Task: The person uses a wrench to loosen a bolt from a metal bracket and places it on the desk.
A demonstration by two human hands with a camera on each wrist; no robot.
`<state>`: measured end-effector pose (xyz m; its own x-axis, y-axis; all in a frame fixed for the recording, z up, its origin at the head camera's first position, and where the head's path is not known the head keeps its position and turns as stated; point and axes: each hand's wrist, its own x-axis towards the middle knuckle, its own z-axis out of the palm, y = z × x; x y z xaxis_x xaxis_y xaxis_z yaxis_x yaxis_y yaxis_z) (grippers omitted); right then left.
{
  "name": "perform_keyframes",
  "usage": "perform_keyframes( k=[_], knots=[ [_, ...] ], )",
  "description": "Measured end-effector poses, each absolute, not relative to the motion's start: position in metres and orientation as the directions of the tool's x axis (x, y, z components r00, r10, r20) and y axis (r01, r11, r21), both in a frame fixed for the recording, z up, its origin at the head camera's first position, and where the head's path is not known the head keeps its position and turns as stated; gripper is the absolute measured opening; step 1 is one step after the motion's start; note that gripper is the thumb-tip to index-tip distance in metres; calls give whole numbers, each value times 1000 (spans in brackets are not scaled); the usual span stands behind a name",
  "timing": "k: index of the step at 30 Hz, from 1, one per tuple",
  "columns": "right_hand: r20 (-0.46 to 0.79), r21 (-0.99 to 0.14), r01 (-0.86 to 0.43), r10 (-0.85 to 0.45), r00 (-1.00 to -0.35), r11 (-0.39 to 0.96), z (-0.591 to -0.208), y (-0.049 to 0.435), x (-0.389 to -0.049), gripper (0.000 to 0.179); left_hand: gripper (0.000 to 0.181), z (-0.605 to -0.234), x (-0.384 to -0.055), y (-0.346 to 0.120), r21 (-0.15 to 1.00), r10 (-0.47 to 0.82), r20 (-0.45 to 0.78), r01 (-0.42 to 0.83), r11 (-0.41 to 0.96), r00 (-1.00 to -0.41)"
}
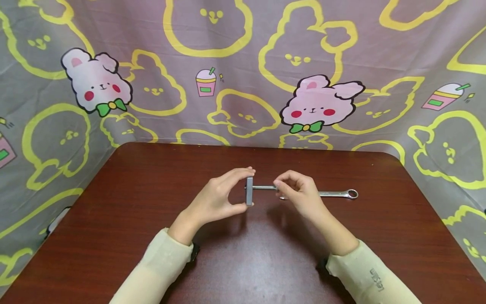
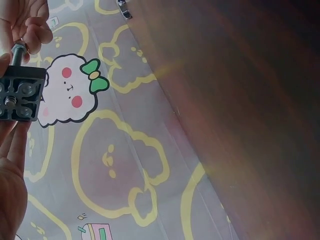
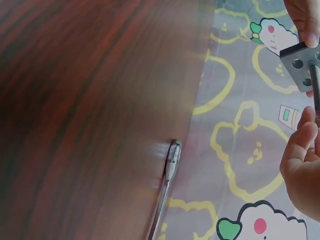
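Note:
Between its thumb and fingers, my left hand [image 1: 216, 194] grips the edges of a square grey block [image 1: 249, 191] above the table. A threaded bolt [image 1: 263, 187] runs sideways through the block's middle. In the left wrist view, the bolt's tip shows at the dark, ribbed face of the block [image 2: 21, 95]. The opposite face has round holes in the right wrist view. My right hand [image 1: 301, 192] pinches the bolt's far end, where a hex part [image 2: 19, 46] shows at the fingers; whether it is a head or a nut I cannot tell.
A silver wrench [image 1: 334, 194] lies on the table behind my right hand, its ring end pointing right and its middle hidden. The dark red-brown table [image 1: 243, 261] has a patterned curtain [image 1: 243, 76] along its back and sides.

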<state>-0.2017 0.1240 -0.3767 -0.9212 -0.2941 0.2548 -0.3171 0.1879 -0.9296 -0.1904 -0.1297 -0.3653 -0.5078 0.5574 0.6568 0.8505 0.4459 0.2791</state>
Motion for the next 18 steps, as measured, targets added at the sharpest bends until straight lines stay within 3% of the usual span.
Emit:
perform_keyframes(
  k=[4, 12, 18],
  knots=[
    [280, -928, -336, -295, -914, 160, -375, 123, -200, 13, 70, -365, -191, -130, 279, 553, 662, 851, 445, -506],
    [417, -868, -483, -358, -835, 115, -374, 121, -198, 19, 69, -366, -192, -132, 297, 545, 660, 847, 441, -516],
    [312, -916, -376, -337, -888, 142, -374, 122, -198, 20, 68, -367, -193, -133, 306, 537, 661, 842, 444, -524]
  ],
)
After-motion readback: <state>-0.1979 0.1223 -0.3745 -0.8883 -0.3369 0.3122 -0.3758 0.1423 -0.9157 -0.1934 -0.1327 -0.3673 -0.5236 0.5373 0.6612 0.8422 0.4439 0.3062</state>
